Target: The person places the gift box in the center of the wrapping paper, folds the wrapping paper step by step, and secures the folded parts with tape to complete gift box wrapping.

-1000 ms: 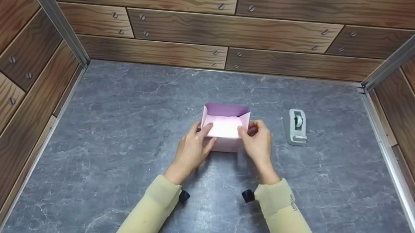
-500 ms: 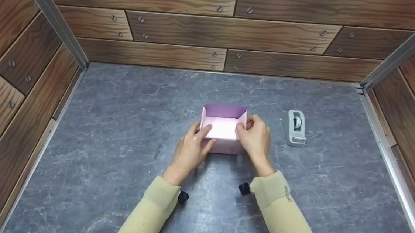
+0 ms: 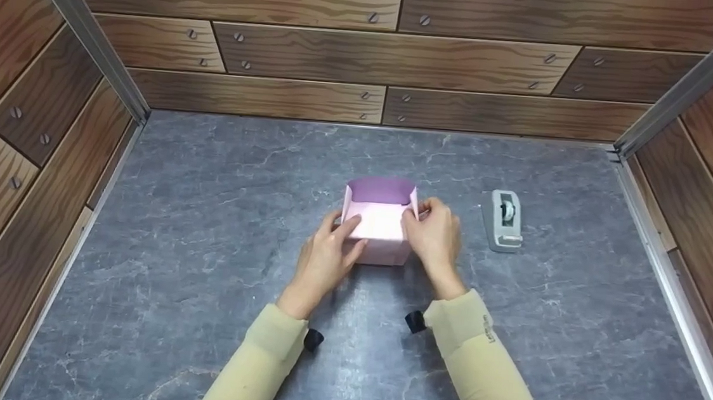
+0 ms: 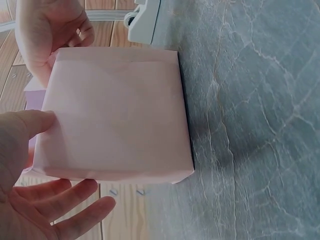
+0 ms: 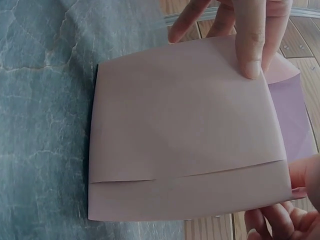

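In the head view, a box-shaped parcel in pink paper (image 3: 381, 251) stands on the floor-like grey surface, its paper standing up as a purple-lined flap (image 3: 382, 190) at the back and sides. My left hand (image 3: 325, 255) holds the parcel's left side, thumb on the front face and a finger on the bright top. At the right edge, my right hand (image 3: 435, 238) pinches the upright paper. Seen from the left wrist, the flat front face (image 4: 115, 115) fills the middle. The right wrist view shows a long paper seam across that face (image 5: 185, 125).
A grey tape dispenser (image 3: 505, 221) with a roll in it stands to the right of the parcel. Wood-patterned walls (image 3: 386, 59) with metal edge strips enclose the grey marbled surface (image 3: 234, 216) at the back and both sides.
My right hand has moved slightly left and inward, bringing the right paper edge with it. The back flap now bows more. My left hand keeps its hold.
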Demonstrator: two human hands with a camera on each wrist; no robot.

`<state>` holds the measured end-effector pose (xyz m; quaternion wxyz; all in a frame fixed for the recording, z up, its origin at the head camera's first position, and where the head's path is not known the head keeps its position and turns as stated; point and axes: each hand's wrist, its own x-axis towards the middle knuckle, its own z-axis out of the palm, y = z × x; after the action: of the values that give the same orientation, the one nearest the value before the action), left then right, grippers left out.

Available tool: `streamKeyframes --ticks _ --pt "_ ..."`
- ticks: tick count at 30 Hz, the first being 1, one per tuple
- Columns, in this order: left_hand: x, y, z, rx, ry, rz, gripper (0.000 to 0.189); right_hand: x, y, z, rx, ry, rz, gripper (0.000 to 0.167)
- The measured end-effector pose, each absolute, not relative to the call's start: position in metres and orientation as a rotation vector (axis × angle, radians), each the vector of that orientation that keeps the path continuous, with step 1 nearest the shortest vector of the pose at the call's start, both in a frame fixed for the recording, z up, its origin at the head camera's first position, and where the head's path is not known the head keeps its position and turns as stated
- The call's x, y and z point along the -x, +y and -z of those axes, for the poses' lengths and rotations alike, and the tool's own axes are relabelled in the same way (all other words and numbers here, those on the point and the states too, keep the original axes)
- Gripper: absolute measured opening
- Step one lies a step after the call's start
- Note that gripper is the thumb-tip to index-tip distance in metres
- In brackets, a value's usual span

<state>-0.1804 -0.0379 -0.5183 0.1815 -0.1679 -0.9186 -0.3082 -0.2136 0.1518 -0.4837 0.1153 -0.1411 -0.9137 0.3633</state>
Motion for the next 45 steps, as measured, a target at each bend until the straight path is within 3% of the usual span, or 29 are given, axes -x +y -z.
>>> streamKeyframes --ticks 17,27,37,45 --pt "0.18 -0.037 0.518 0.467 -2.598 0.886 0.041 0.216 0.154 0.481 0.408 -2.653 -1.086 0.015" --pt "0.179 -0.038 0.519 0.466 -2.596 0.894 0.042 0.197 0.168 0.48 0.193 -2.624 -1.319 0.027" --pt "0.18 -0.04 0.518 0.478 -2.601 0.905 0.041 0.193 0.184 0.484 0.115 -2.532 -1.636 0.019" --pt "0.18 -0.04 0.518 0.483 -2.594 0.908 0.041 0.192 0.179 0.484 0.17 -2.562 -1.481 0.012"
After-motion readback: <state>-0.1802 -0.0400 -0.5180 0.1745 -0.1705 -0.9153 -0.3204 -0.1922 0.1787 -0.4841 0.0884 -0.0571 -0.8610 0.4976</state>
